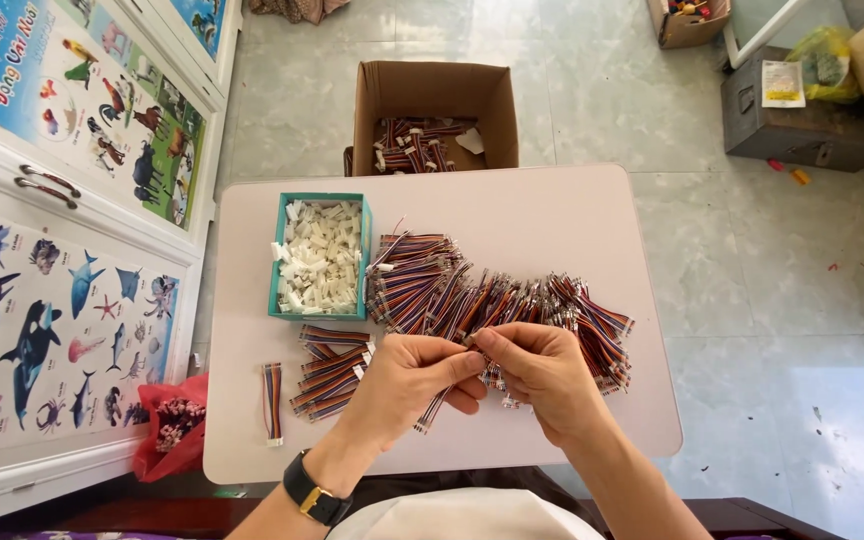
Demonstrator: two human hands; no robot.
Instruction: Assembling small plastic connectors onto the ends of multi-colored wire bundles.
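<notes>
My left hand (414, 378) and my right hand (542, 378) meet over the near middle of a small white table (542, 215). Together they pinch a short bundle of multicoloured wires (434, 410) that hangs down from my left fingers. Whether a connector sits between the fingertips is hidden. Just beyond my hands lies a long heap of loose coloured wire bundles (482, 295). To the left a teal box (277, 250) holds several white plastic connectors (320, 255). Finished wire pieces with white plugs (330, 372) lie beside my left wrist, and one single piece (272, 402) lies apart.
A cardboard box (436, 90) with more wire bundles stands on the tiled floor behind the table. White cabinet doors with animal posters (52, 300) line the left. A red bag (167, 430) sits at the table's left foot. A grey metal case (802, 125) stands far right.
</notes>
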